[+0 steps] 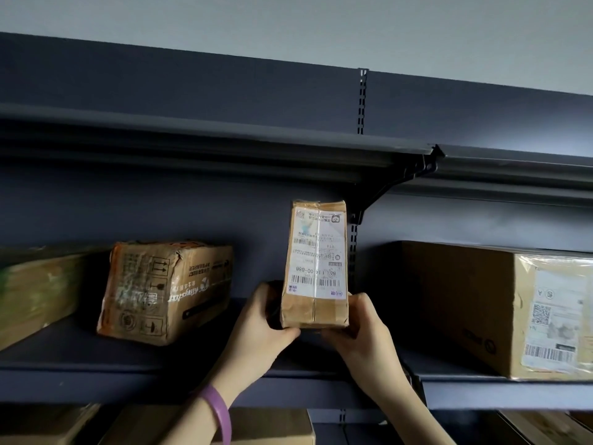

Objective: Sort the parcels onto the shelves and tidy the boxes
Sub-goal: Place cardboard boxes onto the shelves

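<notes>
A small brown cardboard parcel wrapped in clear tape [316, 264] stands upright on its short end near the front edge of the dark grey metal shelf [134, 361], just left of the slotted upright post [353, 252] at the shelf's back panel. A white shipping label with barcodes [317, 255] covers most of its front face and reads upside down.

Both hands hold the parcel at its lower end. The left hand [260, 326] is clamped on the lower left side: the thumb presses against the bottom front corner, and the fingers wrap behind the left face. The right hand [362, 329] is clamped on the lower right side, with the fingers along the right face and the thumb under the bottom edge. The grip therefore lies below and to either side of the parcel, whose upper two-thirds stands free above both hands. Whether the parcel base touches the shelf surface cannot be told.

A purple wristband [218, 412] sits on the left wrist.

On the same shelf, a dented brown cardboard box with printed handling symbols [163, 290] lies well apart to the left. A blurred carton [35, 290] sits at the left edge. A large brown cardboard box with a white label [500, 303] occupies the adjoining shelf section to the right. More cardboard boxes [269, 427] show on the shelf below.
</notes>
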